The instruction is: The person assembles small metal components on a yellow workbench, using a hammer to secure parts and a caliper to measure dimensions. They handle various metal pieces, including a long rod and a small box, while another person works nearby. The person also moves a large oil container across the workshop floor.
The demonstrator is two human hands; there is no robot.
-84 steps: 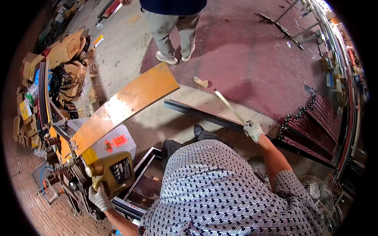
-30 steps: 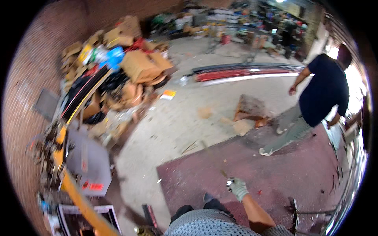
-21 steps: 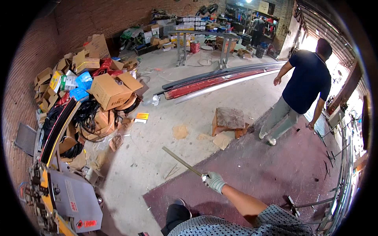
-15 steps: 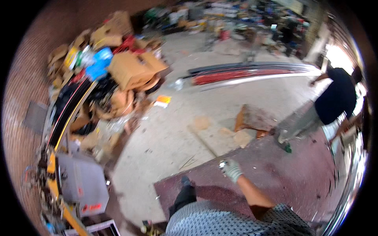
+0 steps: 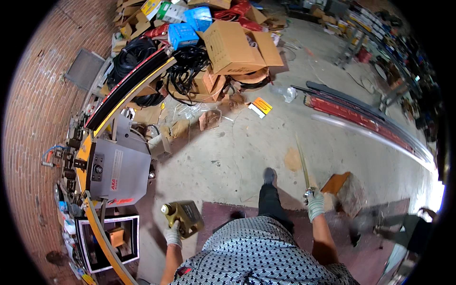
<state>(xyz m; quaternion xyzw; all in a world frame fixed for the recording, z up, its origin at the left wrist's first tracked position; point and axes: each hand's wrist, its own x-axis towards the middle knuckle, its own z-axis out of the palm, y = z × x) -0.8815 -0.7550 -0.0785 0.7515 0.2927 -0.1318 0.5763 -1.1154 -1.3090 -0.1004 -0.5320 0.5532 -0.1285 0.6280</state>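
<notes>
My left hand (image 5: 173, 234), in a light glove, is closed round the handle of an olive-gold plastic jug (image 5: 192, 219) with a pale cap. The jug hangs tilted beside my left leg. Out to the right, my gloved right hand (image 5: 315, 204) is closed on a silver-coloured piece (image 5: 308, 193). From that piece a long, thin yellowish strip (image 5: 304, 164) points forward over the floor; its exact kind cannot be made out. My fingers partly cover the silver piece.
At left stands a grey machine (image 5: 124, 168) with a curved yellow-edged rail (image 5: 130, 93). Cardboard boxes (image 5: 232, 47) and black cables are heaped ahead. Long dark and red profiles (image 5: 351, 111) lie ahead right. A brown block (image 5: 349, 192) and another person (image 5: 413, 232) are at right.
My view has turned left, so the machine and box heap sit further right in it. My left hand with the jug has come into view. My right hand still holds the silver piece.
</notes>
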